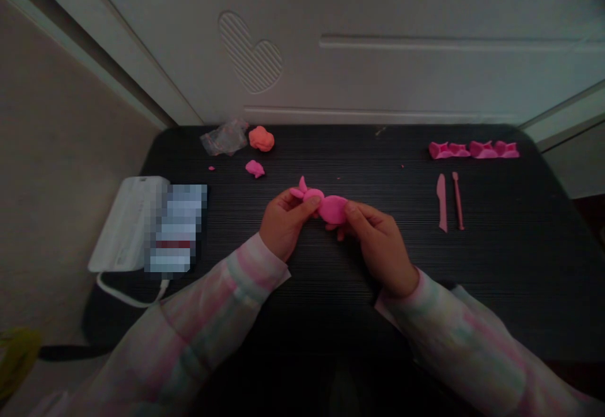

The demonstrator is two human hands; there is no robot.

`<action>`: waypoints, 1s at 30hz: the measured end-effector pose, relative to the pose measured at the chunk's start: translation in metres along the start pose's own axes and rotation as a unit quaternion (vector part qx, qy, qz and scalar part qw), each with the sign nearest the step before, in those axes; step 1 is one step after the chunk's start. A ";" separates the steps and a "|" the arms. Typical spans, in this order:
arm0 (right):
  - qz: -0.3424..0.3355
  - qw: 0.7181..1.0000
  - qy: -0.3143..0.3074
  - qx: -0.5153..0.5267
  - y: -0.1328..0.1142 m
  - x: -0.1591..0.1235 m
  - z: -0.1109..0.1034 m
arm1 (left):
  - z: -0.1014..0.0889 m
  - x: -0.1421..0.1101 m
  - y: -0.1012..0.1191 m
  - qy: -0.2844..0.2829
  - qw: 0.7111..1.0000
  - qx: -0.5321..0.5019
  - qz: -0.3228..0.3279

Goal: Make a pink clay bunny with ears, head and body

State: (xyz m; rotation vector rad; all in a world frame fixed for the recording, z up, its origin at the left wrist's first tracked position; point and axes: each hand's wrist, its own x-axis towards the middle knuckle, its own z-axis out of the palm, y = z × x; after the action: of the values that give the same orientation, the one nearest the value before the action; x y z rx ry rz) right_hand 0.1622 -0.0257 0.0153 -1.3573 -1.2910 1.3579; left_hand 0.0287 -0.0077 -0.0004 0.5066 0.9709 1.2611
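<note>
Above the middle of the table, both hands hold a pink clay figure (333, 210). It has a small rounded head with two pointed ears and a larger oval body. My left hand (284, 218) pinches the head end, its thumb on the front near where head and body meet. At the other end, my right hand (380, 240) grips the edge of the oval body between thumb and fingers. Beyond the left hand lie a small pink clay lump (255, 169) and an orange clay lump (261, 139).
A crumpled clear plastic wrapper (225, 138) lies at the back left. A white power bank (130, 225) and a phone (177, 228) joined by a cable are on the left. At right are pink molds (472, 150), a clay knife (442, 203) and a thin modelling tool (458, 201).
</note>
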 end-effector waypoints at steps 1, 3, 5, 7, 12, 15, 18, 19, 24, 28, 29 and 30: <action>0.010 1.000 -0.006 0.009 0.000 0.000 0.000 | 0.001 0.000 0.001 0.004 1.000 -0.010 -0.001; 0.024 1.000 -0.005 -0.003 -0.001 0.000 0.001 | 0.002 0.000 0.002 0.011 1.000 -0.023 -0.004; 0.025 0.999 0.002 -0.031 -0.003 0.000 0.001 | 0.002 0.000 0.002 0.013 1.000 -0.026 -0.005; 0.017 0.999 0.007 -0.044 -0.003 -0.001 0.002 | 0.002 -0.001 0.003 0.010 1.000 -0.028 -0.006; 0.024 1.000 0.005 -0.020 -0.001 -0.002 0.003 | 0.002 -0.001 0.003 0.005 0.999 -0.046 -0.009; 0.034 0.999 -0.005 -0.024 -0.002 -0.002 0.003 | 0.001 0.000 0.003 -0.001 0.998 -0.061 -0.009; 0.028 0.998 -0.006 -0.048 -0.005 -0.002 0.001 | 0.001 -0.001 0.003 -0.010 0.999 -0.053 -0.008; 0.025 0.998 -0.004 -0.055 -0.005 -0.002 0.000 | 0.002 -0.001 0.003 -0.015 0.999 -0.048 -0.007; 0.008 0.999 0.032 -0.032 -0.003 0.000 -0.004 | 0.002 -0.003 0.003 -0.037 0.999 -0.014 -0.004; -0.023 0.994 0.111 -0.005 0.002 0.003 -0.007 | -0.002 -0.004 0.001 -0.063 0.996 0.063 -0.016; -0.027 0.992 0.123 -0.004 0.003 0.004 -0.008 | -0.003 -0.004 0.001 -0.070 0.994 0.085 -0.017; -0.030 0.991 0.129 -0.001 0.005 0.005 -0.008 | -0.004 -0.004 0.001 -0.076 0.991 0.107 -0.015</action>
State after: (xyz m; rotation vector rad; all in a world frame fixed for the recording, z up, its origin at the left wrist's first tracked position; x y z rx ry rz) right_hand 0.1706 -0.0211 0.0105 -1.4325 -1.1498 1.0997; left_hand 0.0251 -0.0121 -0.0004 0.7421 0.9862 1.0789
